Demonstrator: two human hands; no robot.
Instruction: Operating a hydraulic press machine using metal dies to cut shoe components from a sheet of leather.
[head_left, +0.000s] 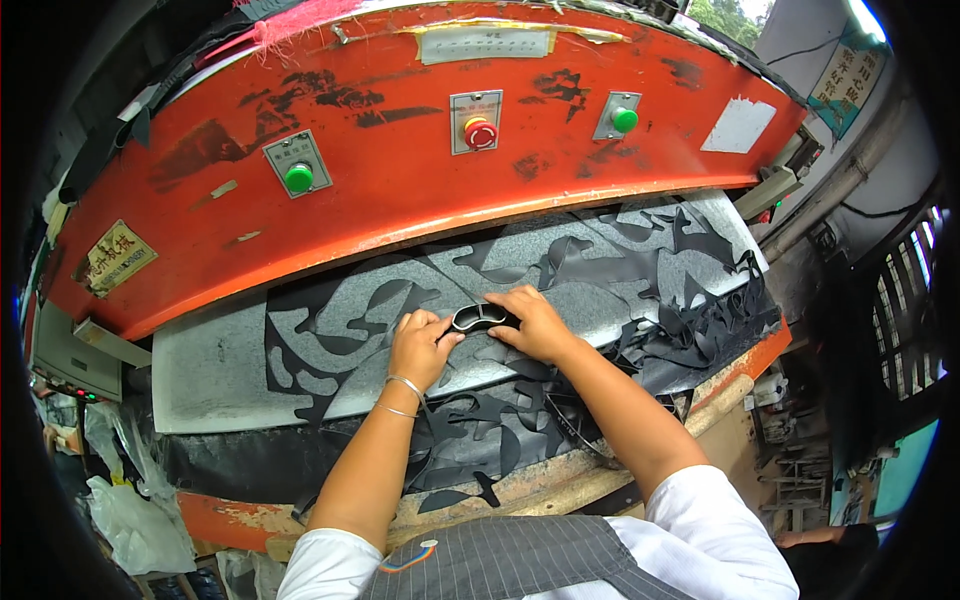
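Observation:
My left hand [418, 348] and my right hand [532, 325] grip opposite ends of a small curved cutting die [480, 312]. It is dark-walled with a bright rim and a thin divider across its middle. Under it lies a pale grey cutting board [205, 375], partly covered by a cut-up black sheet [335, 345] full of curved holes. Whether the die rests on the board or hangs just over it, I cannot tell.
Above the board spans the red press beam [370, 130], with two green buttons [299, 178] and a red stop button [480, 133]. Loose black offcuts [490, 430] heap along the near edge. Plastic bags [140, 525] hang at the lower left.

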